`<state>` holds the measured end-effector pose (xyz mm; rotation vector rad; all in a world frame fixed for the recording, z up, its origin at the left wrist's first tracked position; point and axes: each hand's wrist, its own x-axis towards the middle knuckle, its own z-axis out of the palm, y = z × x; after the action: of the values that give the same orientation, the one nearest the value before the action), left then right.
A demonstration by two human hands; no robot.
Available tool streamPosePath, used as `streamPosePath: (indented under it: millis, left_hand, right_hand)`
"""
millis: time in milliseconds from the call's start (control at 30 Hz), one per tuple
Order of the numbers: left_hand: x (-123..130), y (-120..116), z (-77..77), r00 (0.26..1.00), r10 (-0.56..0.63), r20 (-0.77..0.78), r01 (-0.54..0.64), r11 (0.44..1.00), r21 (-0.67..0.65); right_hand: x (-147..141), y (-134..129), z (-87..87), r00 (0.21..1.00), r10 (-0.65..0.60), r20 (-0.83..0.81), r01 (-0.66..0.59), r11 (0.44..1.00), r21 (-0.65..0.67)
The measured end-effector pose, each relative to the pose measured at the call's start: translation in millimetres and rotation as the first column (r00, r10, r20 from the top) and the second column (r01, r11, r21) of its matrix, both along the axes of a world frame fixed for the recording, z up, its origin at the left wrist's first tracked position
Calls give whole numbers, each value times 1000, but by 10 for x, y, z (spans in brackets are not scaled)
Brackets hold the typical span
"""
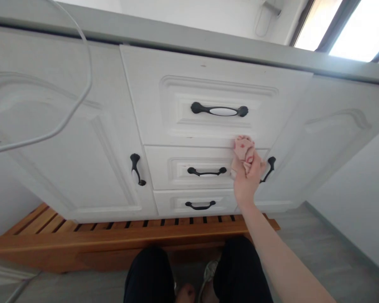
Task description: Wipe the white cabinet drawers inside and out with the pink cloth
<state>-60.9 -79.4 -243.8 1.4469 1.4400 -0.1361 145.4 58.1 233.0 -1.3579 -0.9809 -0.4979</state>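
My right hand point(248, 176) is closed around a crumpled pink cloth point(244, 147) with red marks on it. The cloth lies against the white cabinet front, across the gap between the top drawer point(221, 90) and the middle drawer point(177, 168), near their right side. Just left of the hand is the middle drawer's black handle point(206, 172); the right door's handle point(268, 168) is partly hidden behind my fingers. Higher up, the top drawer's black handle point(219, 110) has a white oval inset. My left hand is out of the picture.
A white cable point(88, 80) hangs in a loop before the left door point(60, 122). Below the drawers runs a slatted wooden bench point(129, 240), with my knees in front of it. The grey countertop edge point(177, 35) crosses above; a window point(350, 29) is at upper right.
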Motion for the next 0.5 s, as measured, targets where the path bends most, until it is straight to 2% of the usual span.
streamPosePath:
  millis: [100,267,367,500]
  left_hand:
    - [17,-3,-6,1000,9,2,-9,1000,3]
    - [9,-16,5,1000,22,1,-22,1000,-11]
    - [7,-12,28,1000,24,-3,-25,999,-31]
    - [21,-11,57,998,62,14,-61,996,-68]
  right_hand:
    - [-233,249,-83,992,-64,110,69,997,-39]
    - [-730,295,-90,957,55,286,-31,996,-87]
    - [-999,339,-63,908,128,400,-43,975,-216]
    - [-1346,515,-124,844,221,490,-24,926,-376]
